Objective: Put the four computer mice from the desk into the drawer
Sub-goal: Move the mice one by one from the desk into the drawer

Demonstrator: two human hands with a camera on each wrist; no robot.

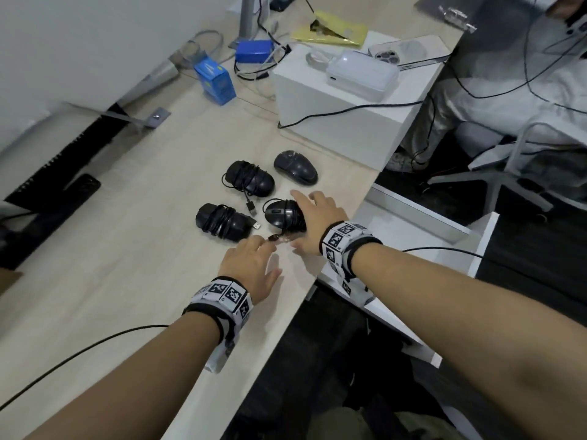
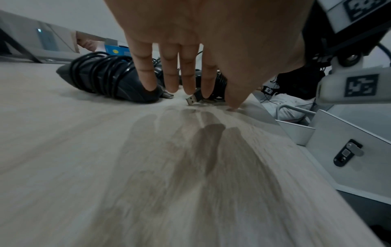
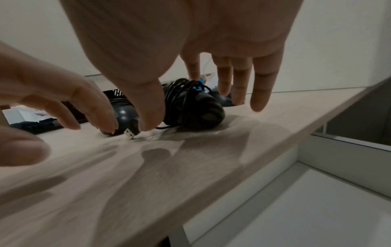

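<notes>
Four black computer mice lie on the pale wooden desk [image 1: 127, 249]. The two left ones [image 1: 220, 222] [image 1: 249, 182] are wrapped in their cables; the far right one [image 1: 295, 168] shows no cable. My right hand [image 1: 313, 217] hovers with spread fingers over the fourth, cable-wrapped mouse [image 1: 281, 215] [image 3: 194, 110] and does not grip it. Its loose USB plug [image 1: 273, 238] [image 2: 191, 100] [image 3: 130, 132] lies on the desk. My left hand [image 1: 263, 255] reaches it with straight fingers [image 2: 187, 80]. The white drawer [image 1: 413, 249] [image 3: 317, 200] stands open beside the desk's right edge.
A white box [image 1: 333, 122] carrying a power bank and a phone sits behind the mice. A blue carton [image 1: 216, 81] and cables lie further back. A seated person [image 1: 492, 90] and a chair [image 1: 508, 160] are to the right. A black cable [image 1: 79, 347] trails from my left wrist.
</notes>
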